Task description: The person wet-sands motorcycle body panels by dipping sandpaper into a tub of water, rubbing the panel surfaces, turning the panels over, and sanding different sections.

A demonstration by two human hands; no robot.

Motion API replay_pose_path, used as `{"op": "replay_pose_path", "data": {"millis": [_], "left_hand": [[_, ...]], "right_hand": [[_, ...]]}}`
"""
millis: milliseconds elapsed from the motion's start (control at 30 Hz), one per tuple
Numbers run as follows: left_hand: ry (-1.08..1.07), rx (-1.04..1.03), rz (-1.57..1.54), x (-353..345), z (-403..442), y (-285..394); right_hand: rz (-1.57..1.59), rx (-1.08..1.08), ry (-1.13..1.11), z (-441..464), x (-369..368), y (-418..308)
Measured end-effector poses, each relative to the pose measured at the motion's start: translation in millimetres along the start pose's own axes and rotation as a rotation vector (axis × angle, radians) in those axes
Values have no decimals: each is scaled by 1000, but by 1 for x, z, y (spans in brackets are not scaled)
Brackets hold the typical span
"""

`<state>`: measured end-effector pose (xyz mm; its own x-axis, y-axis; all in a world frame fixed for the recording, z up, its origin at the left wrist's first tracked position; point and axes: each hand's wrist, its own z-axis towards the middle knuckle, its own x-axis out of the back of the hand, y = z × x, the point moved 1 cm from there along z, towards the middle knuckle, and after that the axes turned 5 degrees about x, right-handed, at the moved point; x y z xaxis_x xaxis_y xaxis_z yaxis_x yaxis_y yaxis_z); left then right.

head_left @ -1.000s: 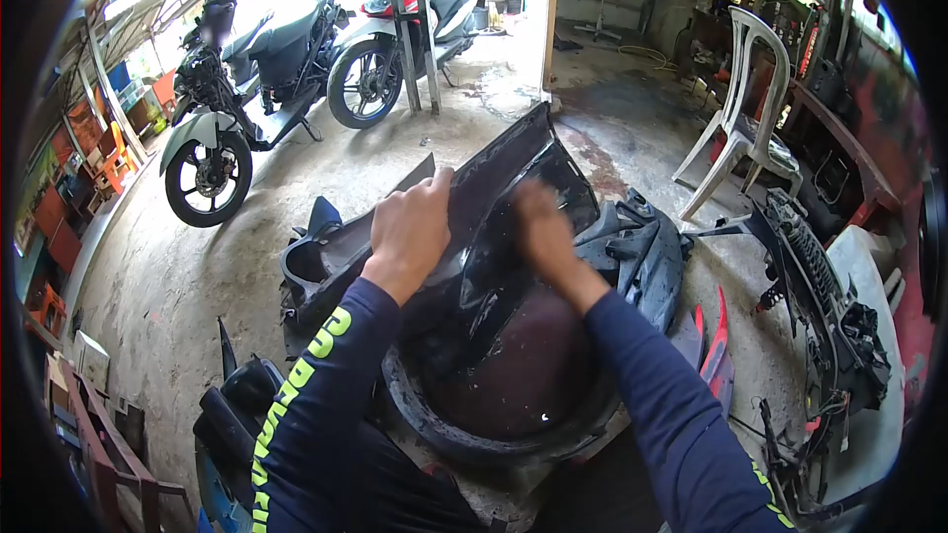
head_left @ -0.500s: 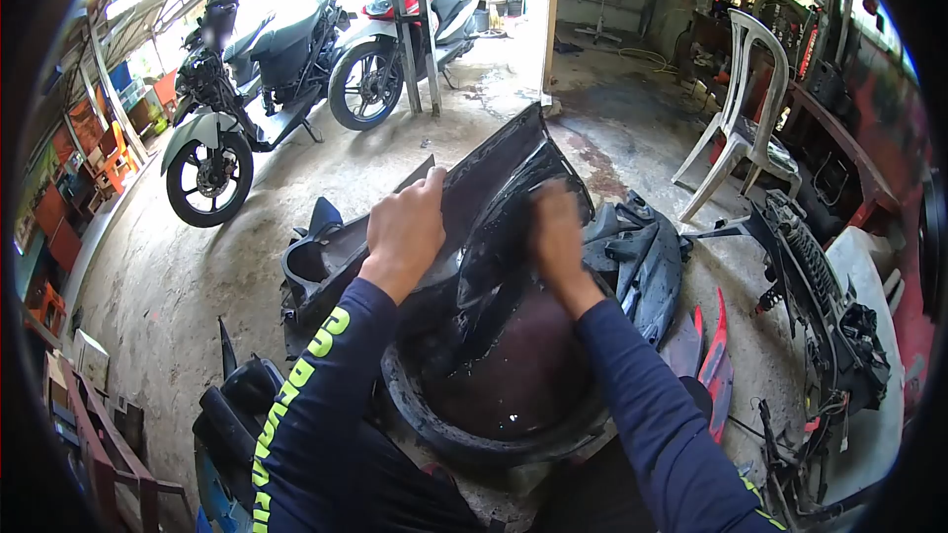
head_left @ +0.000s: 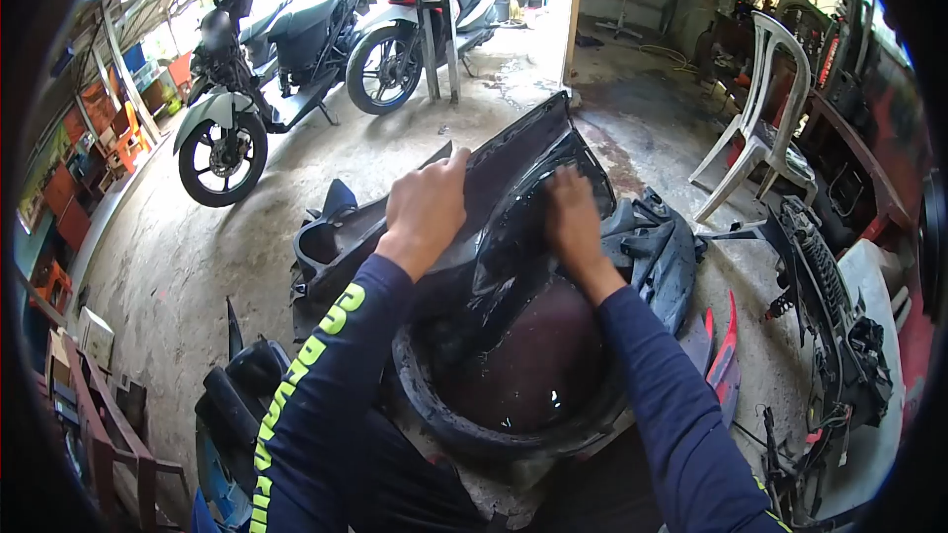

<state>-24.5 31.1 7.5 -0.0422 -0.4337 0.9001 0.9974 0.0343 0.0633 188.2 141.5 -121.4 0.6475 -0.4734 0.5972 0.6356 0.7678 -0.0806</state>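
Note:
A dark, wet motorcycle body panel [head_left: 499, 158] is tilted over a round black tub [head_left: 420, 405] between my legs. Reddish-brown water [head_left: 543, 360] with a few bubbles lies in the tub. My left hand [head_left: 427, 215] is closed around the panel's left edge and steadies it. On the panel's glossy inner curve, my right hand [head_left: 576, 222] presses with bent fingers; whatever lies under them is hidden. Wet streaks and suds shine beside that hand. The panel's lower end reaches down into the tub.
More dark fairing parts [head_left: 662, 252] lie right of the tub, near red-edged pieces [head_left: 724, 350]. Black parts [head_left: 247, 390] sit at the left. A plastic chair [head_left: 765, 109], a stripped frame piece [head_left: 834, 321] and a parked scooter [head_left: 232, 109] stand around.
My right hand has slid slightly up along the panel and looks less blurred. The left hand keeps its grip. The whole view has shifted a little.

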Motion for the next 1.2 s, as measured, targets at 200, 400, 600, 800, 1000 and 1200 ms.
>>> {"op": "replay_pose_path", "data": {"millis": [200,400,600,800,1000,1200], "left_hand": [[12,-23,-48,-1,1,-10],[22,-43,-42,-2,-4,-13],[7,-33,-31,3,-2,-5],[38,1,-43,-1,-3,-1],[24,29,-51,4,-12,-1],[9,51,-29,9,-8,4]], "right_hand": [[219,-55,-436,18,17,-31],[220,594,-213,-10,5,-42],[4,389,-209,-9,-9,-42],[-311,-55,17,-2,-1,-1],[-74,-55,-249,24,27,-6],[102,155,-124,-13,0,-21]]}}
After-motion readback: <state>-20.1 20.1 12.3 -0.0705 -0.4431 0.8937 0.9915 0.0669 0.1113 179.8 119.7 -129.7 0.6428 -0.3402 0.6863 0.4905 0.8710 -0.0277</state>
